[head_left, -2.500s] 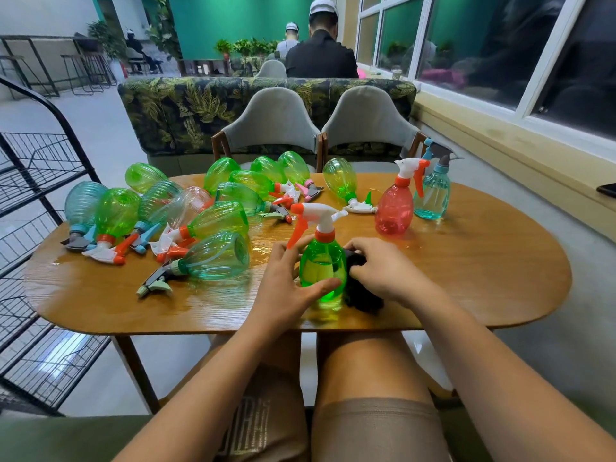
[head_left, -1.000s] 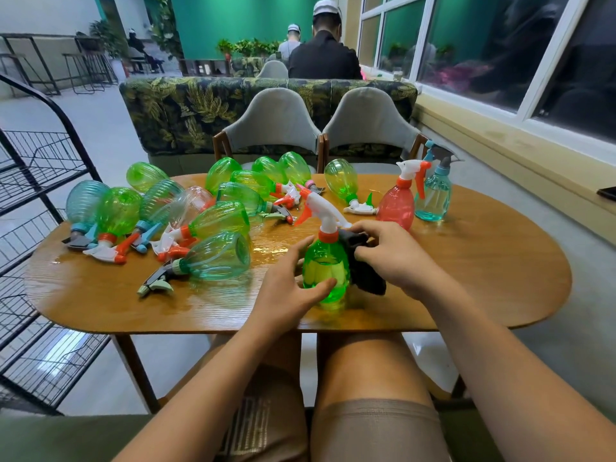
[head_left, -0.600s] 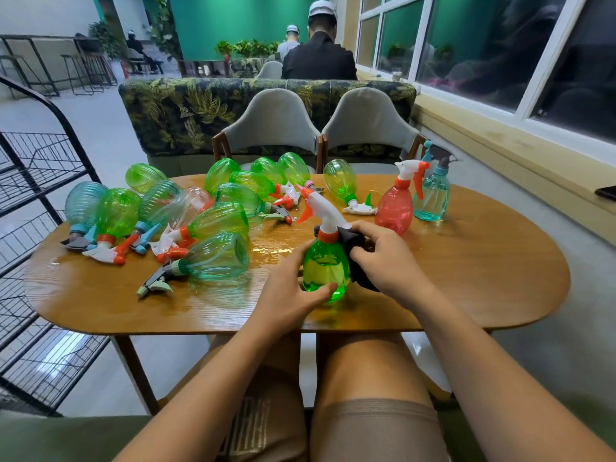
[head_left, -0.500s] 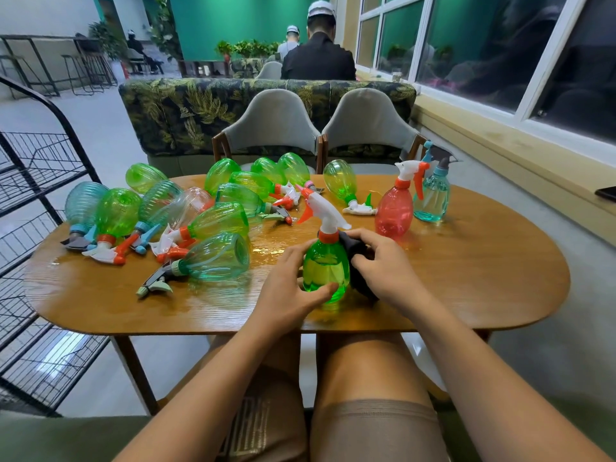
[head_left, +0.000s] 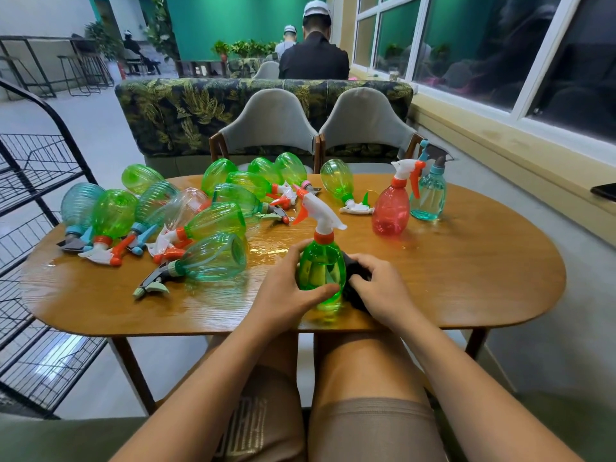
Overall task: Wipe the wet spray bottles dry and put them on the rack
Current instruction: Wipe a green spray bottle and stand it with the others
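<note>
A green spray bottle with a white and orange trigger head stands upright near the front edge of the wooden table. My left hand grips its left side, thumb across the front. My right hand holds a black cloth against the bottle's right side. Several more green, teal and clear spray bottles lie on their sides on the wet left half of the table. A red bottle and a blue bottle stand upright at the back right. The black wire rack stands at the left.
A puddle of water glistens on the table just behind my left hand. Two grey chairs face me across the table, with a leaf-patterned sofa behind them. People sit farther back. A window ledge runs along the right.
The cloth in my right hand slid from the bottle's neck down to its lower right side. The bottle, lifted slightly a second ago, stands on the table again. My left hand kept its grip.
</note>
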